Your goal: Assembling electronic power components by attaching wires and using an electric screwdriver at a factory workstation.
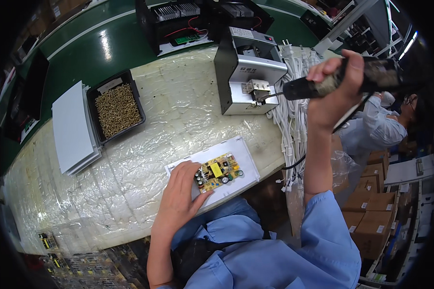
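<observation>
My left hand (178,192) has its fingers and thumb around the left end of a circuit board (231,166), which carries a yellow transformer and several capacitors. Under the board lies a white rectangular panel (243,149) near the table's front edge. Raised on the right, my right hand (340,77) is closed around a black electric screwdriver (296,89). Its thin bit points left, with the tip at the front of a silver and black screw feeder (255,67). Whether the tip touches a screw there is too small to tell.
A black bin of brass-coloured screws (116,111) sits beside stacked white panels (72,127) on the plastic-covered table (178,111). White power cables (291,125) hang over the right edge. Black housings (178,24) stand on a green conveyor (82,53). Right: another person (376,123), cartons (371,216).
</observation>
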Available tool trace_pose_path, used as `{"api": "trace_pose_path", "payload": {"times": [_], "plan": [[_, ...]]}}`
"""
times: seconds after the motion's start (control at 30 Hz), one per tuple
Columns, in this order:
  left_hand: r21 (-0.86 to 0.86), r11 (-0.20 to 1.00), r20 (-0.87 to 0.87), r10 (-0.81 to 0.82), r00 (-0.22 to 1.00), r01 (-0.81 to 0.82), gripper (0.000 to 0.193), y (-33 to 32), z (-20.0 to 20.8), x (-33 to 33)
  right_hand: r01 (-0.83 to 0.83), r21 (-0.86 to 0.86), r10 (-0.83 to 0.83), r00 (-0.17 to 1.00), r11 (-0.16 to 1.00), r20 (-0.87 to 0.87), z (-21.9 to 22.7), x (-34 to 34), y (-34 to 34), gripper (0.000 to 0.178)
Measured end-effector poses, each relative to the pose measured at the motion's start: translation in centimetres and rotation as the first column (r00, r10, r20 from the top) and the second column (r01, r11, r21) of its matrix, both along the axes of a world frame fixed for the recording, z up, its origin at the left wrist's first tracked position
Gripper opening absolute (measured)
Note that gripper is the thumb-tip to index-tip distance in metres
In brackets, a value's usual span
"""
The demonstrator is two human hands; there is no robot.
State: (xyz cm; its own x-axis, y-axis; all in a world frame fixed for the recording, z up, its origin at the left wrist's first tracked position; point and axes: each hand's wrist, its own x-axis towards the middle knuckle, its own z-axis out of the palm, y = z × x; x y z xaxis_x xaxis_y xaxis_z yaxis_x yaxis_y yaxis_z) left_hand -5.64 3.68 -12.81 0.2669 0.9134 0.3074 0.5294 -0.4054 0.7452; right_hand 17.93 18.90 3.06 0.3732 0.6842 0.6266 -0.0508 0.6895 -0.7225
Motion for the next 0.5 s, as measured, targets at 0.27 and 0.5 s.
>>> {"api": "trace_pose_path", "payload": {"times": [0.27,0.5], "plan": [[0.014,1.0,0.003,-0.002,1.0,0.002,0.067,-0.3,0.5,1.3,-0.014,0.003,0.014,0.996,1.0,0.089,0.2,0.5,0.3,0.025],[0.008,1.0,0.002,-0.005,1.0,0.004,0.067,-0.5,-0.3,0.5,-0.269,-0.095,0.268,0.963,0.959,-0.016,-0.8,-1.0,-4.0,0.031]]}}
